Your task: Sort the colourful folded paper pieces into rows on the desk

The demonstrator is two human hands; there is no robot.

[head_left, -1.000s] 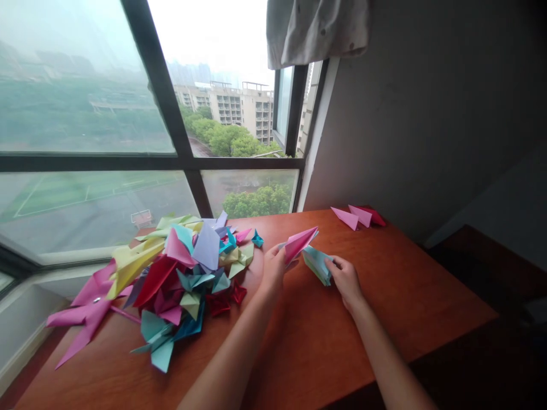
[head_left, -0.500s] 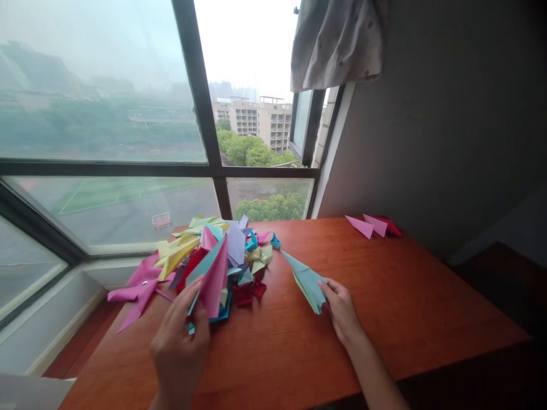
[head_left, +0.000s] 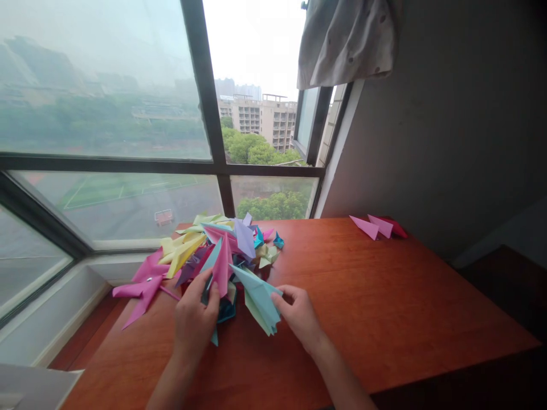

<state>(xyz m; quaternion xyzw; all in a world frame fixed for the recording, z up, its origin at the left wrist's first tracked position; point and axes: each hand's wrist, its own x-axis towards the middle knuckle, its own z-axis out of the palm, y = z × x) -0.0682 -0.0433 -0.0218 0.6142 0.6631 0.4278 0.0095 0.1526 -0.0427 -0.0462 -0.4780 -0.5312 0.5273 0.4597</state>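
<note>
My left hand (head_left: 197, 310) is closed on a pink paper plane (head_left: 222, 266), with light blue paper behind it that may be a second plane in the same grip. Between the thumb and fingers of my right hand (head_left: 301, 316) is a light blue paper plane (head_left: 258, 296), its nose pointing up and left, close beside the pink one. Behind both hands lies a heap of folded papers in several colours, among them a yellow piece (head_left: 186, 253) and a lilac piece (head_left: 244, 238). A magenta pinwheel (head_left: 145, 285) rests at the heap's left.
Two pink paper planes (head_left: 365, 226) and a red folded paper (head_left: 398, 229) lie at the far right of the wooden table (head_left: 363, 296). Windows rise along its back and left. A curtain (head_left: 346, 42) hangs above, beside a grey wall (head_left: 448, 125).
My right hand has brought the light blue plane left, towards the pink one. My left hand has shifted slightly right. The view has turned a little.
</note>
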